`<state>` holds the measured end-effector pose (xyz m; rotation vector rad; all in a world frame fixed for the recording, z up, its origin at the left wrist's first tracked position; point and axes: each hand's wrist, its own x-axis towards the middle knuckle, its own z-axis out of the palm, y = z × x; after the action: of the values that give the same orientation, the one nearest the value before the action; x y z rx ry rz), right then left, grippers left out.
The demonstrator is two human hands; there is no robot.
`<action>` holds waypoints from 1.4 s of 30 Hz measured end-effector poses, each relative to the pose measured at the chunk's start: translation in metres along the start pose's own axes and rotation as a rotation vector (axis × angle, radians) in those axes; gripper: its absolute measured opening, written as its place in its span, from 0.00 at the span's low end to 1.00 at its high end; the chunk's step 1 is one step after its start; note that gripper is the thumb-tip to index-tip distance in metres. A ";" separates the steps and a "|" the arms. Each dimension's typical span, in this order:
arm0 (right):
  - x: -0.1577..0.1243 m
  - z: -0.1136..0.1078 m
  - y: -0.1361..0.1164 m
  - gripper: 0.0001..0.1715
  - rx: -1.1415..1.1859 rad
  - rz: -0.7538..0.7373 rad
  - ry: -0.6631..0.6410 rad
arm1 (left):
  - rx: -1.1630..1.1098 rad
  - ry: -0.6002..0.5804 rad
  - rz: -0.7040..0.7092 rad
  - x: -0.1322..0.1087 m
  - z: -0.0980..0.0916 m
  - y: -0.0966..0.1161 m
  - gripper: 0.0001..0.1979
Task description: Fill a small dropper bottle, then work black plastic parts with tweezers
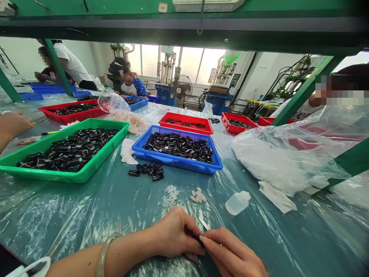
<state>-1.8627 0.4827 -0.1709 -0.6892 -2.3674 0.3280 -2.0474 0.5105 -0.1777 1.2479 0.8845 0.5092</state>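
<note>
My left hand [178, 234], a pale bangle on its wrist, is closed around a small black piece [198, 240], mostly hidden by the fingers. Close against it, my right hand [235, 252] pinches a thin metal blade [203, 222], its flat tip sticking out past the fingers. Beyond the hands lie a heap of small translucent white bits [170, 196] and a cluster of short cream-coloured pieces [198, 195]. A translucent white squeeze bottle [238, 202] rests on its side to the right. Several loose black parts [150, 170] lie before the blue tray [175, 161].
A green tray [83, 177] of black parts stands at left, red trays [211, 130] farther back. Clear plastic bags [288, 154] bulk up at right beside a green post [308, 90]. A shelf beam [144, 27] crosses overhead. Another person's hand [17, 125] is at far left.
</note>
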 end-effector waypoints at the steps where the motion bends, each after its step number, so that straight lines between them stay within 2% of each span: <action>1: 0.000 0.000 0.000 0.15 0.022 0.013 0.001 | -0.010 -0.003 0.002 0.000 0.000 0.000 0.08; 10: -0.002 0.003 0.002 0.14 0.039 0.007 -0.002 | -0.023 -0.007 0.033 0.000 -0.001 -0.002 0.09; 21: 0.001 0.008 0.001 0.13 -0.014 0.007 0.064 | -0.009 0.016 -0.019 0.002 0.000 0.000 0.11; 24: 0.000 0.007 0.003 0.17 0.006 0.069 0.087 | 0.030 0.040 -0.041 0.001 -0.008 0.007 0.11; 27: -0.001 0.004 0.005 0.22 -0.030 0.154 0.101 | 0.023 0.152 0.021 -0.005 -0.024 0.027 0.11; 30: -0.002 0.000 0.005 0.18 -0.033 0.191 0.060 | -0.014 0.300 0.147 -0.015 -0.043 0.047 0.12; 32: 0.000 0.001 0.004 0.15 -0.009 0.188 0.020 | -0.024 0.338 0.177 -0.020 -0.053 0.055 0.13; 35: 0.010 0.005 0.001 0.13 0.022 0.162 -0.050 | -0.057 0.327 0.133 -0.023 -0.059 0.057 0.16; 39: 0.035 0.017 -0.005 0.13 -0.063 0.176 -0.219 | -0.112 0.271 0.109 -0.023 -0.056 0.055 0.17; 42: 0.052 0.034 -0.006 0.15 -0.159 0.214 -0.224 | -0.148 0.239 0.108 -0.023 -0.054 0.054 0.19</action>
<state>-1.9210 0.5051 -0.1674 -1.0326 -2.5554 0.3250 -2.0969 0.5398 -0.1229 1.1180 0.9638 0.8082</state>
